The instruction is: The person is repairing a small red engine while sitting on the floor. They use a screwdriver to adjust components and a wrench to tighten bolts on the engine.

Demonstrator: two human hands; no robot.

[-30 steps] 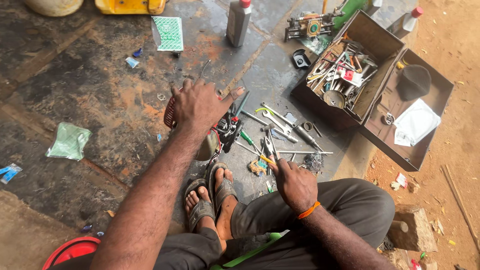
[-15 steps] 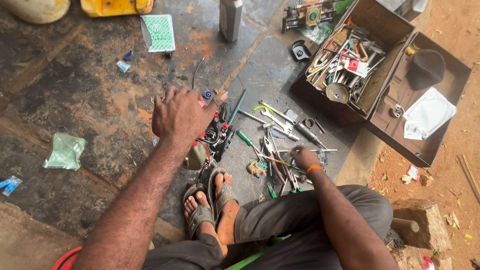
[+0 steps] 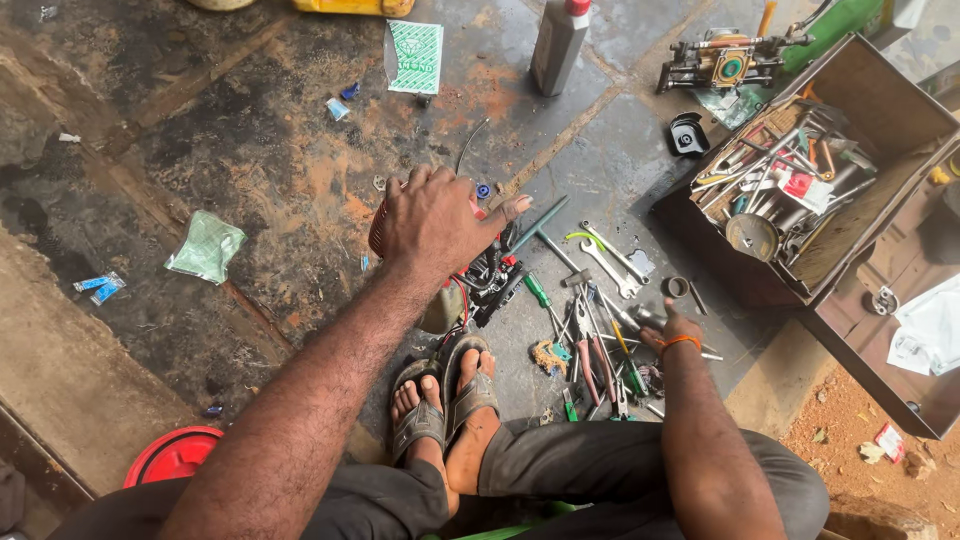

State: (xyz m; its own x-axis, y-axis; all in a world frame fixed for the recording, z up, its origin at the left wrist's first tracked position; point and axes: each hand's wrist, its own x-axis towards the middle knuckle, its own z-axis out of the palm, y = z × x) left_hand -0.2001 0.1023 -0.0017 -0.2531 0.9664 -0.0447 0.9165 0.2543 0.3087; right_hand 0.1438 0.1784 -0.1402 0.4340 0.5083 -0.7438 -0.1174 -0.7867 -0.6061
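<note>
Tools [image 3: 600, 330] btwn hands, toolbox [image 3: 880, 200] right, bottle [image 3: 556, 45] beyond.

Green-white flat packet [image 3: 414, 56] top centre; crumpled pale green packet [image 3: 206, 246] left; small blue-white sachets [image 3: 99, 286] far left.

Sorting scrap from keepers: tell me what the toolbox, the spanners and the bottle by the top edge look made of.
Toolbox: sheet metal, it seems, painted dark brown, dull and grimy, with thin folded walls. Spanners: bright steel, judging by the silvery shine. Bottle: probably plastic, grey and matte, with a red cap.
</note>
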